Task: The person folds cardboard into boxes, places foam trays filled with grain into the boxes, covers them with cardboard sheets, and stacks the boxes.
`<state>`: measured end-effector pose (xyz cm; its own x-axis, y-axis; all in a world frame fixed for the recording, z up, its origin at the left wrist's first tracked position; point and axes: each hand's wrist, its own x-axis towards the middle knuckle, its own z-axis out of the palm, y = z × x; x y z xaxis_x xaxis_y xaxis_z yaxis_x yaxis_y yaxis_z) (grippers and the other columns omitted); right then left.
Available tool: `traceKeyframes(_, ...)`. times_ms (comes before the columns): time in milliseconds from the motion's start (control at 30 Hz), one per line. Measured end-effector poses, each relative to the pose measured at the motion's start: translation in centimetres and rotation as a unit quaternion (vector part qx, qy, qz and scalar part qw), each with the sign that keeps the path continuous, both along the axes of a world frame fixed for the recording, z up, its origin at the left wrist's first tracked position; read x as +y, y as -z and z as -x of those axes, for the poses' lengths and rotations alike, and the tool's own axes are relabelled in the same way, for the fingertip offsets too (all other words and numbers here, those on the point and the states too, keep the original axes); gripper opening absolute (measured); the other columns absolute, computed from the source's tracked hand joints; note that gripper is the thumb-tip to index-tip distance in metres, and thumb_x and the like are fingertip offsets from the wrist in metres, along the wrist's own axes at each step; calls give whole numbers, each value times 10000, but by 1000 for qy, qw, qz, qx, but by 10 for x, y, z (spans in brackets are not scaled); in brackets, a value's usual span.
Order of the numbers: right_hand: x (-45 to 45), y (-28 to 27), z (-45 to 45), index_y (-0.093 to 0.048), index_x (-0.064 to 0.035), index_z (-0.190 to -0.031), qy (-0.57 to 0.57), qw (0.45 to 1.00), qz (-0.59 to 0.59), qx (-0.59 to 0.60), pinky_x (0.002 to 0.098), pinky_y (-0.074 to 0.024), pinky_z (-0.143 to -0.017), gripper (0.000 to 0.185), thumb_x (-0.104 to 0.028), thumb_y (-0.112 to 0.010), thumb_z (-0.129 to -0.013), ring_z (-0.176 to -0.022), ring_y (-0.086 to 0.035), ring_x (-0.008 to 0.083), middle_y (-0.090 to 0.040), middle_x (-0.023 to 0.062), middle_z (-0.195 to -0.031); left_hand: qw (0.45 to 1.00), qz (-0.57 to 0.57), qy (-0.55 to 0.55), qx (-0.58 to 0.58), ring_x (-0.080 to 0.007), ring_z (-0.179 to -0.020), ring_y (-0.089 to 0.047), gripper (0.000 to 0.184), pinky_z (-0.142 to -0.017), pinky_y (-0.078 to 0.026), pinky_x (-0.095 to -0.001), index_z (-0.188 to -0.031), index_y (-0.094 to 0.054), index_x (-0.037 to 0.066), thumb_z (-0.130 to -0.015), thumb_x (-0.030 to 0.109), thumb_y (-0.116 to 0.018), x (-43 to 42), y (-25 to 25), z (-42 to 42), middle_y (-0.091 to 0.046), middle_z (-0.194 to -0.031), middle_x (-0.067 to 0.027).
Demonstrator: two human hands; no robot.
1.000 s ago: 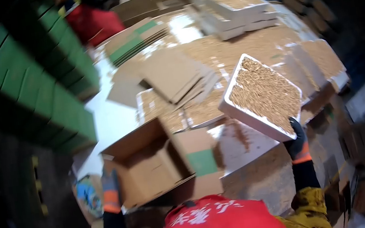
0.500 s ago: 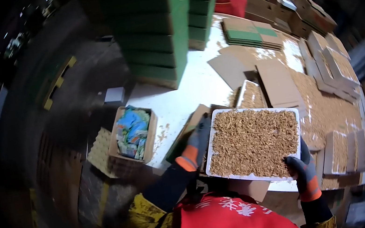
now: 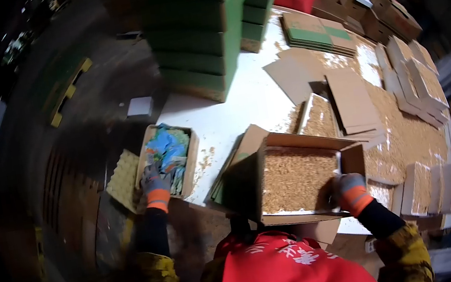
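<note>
A white tray point(image 3: 267, 215) filled with brown, husk-like flakes point(image 3: 298, 179) sits inside an open cardboard box point(image 3: 307, 139). At its right end my right hand point(image 3: 349, 189), in a grey and orange glove, has its fingers curled over the tray's edge. My left hand point(image 3: 154, 182), gloved alike, reaches into a smaller cardboard box point(image 3: 193, 166) on the left. Its fingers stretch over the blue and green packets point(image 3: 170, 147) there; the fingertips are partly blurred.
Tall stacks of green boxes point(image 3: 224, 36) stand at the back of the white table point(image 3: 211, 121). Flat cardboard sheets point(image 3: 351, 102), another filled tray point(image 3: 318, 118) and loose flakes point(image 3: 405, 134) lie to the right. White trays point(image 3: 419, 188) stand on edge at the far right.
The filled tray has gone down into the open cardboard box. My left hand has let go of it and moved left to the packets. My right hand stays at the tray's right end.
</note>
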<state>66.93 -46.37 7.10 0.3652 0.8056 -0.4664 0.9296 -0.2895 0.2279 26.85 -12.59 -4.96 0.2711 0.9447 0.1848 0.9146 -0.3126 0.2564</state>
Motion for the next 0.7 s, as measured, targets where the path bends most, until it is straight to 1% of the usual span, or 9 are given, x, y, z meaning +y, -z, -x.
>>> traceKeyframes(133, 11, -4, -1, -684, -97, -796, -36, 997, 45, 54, 410, -503, -587, 215, -233, -519, -823, -720, -660, 276, -675, 122, -768, 991, 69, 58, -99, -294, -1096, -530, 569, -944, -408, -385, -1234, -528, 13, -717, 133, -734, 25, 31, 11, -562, -1187, -166)
traceKeyframes(200, 11, -52, -11, -657, -75, -954, 30, 966, -117, 229, 413, -499, -768, 386, -427, -520, -876, -914, -627, 343, -658, 176, -979, 985, 103, 62, -122, -288, -1108, -525, 543, -956, -390, -398, -1236, -520, 8, -745, 136, -714, 32, 13, 1, -580, -1169, -148)
traceKeyframes(233, 17, -80, -23, -643, -67, -1050, 100, 922, -180, 326, 377, -510, -761, 414, -435, -556, -884, -869, -650, 290, -667, 165, -945, 986, 132, 31, -96, -292, -1060, -554, 493, -928, -411, -391, -1200, -548, 15, -743, 104, -711, 28, -9, -6, -611, -1115, -143)
traceKeyframes(267, 14, -97, -39, -638, -44, -1086, 164, 800, -334, 470, 315, -514, -732, 337, -315, -602, -889, -795, -643, 188, -675, 115, -890, 993, 79, 49, -67, -298, -996, -575, 438, -886, -434, -388, -1156, -564, 14, -750, 102, -704, 35, 8, 5, -626, -1063, -140)
traceKeyframes(367, 18, -57, -136, -632, -30, -1090, 349, 667, -477, 454, 253, -504, -679, 284, -219, -626, -878, -741, -603, 111, -667, 65, -827, 997, 13, 59, -52, -318, -860, -602, 296, -793, -468, -390, -1037, -596, 2, -768, 91, -681, 45, 21, 15, -645, -944, -144)
traceKeyframes(433, 28, 12, -199, -567, -36, -1201, 328, 795, -444, 252, 318, -492, -841, 516, -346, -692, -807, -983, -616, 249, -618, 181, -1120, 996, 32, 43, -71, -333, -817, -606, 217, -763, -471, -398, -977, -610, -4, -790, 97, -653, 35, 7, 21, -643, -886, -152)
traceKeyframes(500, 53, 61, -227, -410, -66, -1365, 276, 870, -392, 115, 430, -351, -1031, 833, -537, -687, -736, -1283, -395, 351, -389, 240, -1392, 991, 76, 17, -105, -346, -806, -607, 166, -752, -467, -407, -932, -620, -5, -822, 118, -614, 25, -12, 11, -638, -836, -164)
traceKeyframes(600, 92, 107, -243, -148, -85, -1475, 273, 916, -295, 5, 590, -123, -1087, 1093, -683, -613, -687, -1398, -65, 427, -115, 233, -1514, 986, 113, 27, -120, -366, -835, -600, 201, -749, -461, -398, -883, -630, 25, -860, 207, -548, 27, -19, 26, -627, -868, -207)
traceKeyframes(700, 102, 90, -231, -249, -2, -1425, 267, 943, -192, -45, 530, -236, -1071, 900, -481, -634, -767, -1331, -268, 413, -266, 243, -1458, 958, 168, -22, -231, -151, -795, -577, 190, -745, -465, -311, -943, -663, 9, -816, 147, -633, 7, -70, 15, -661, -860, -97)
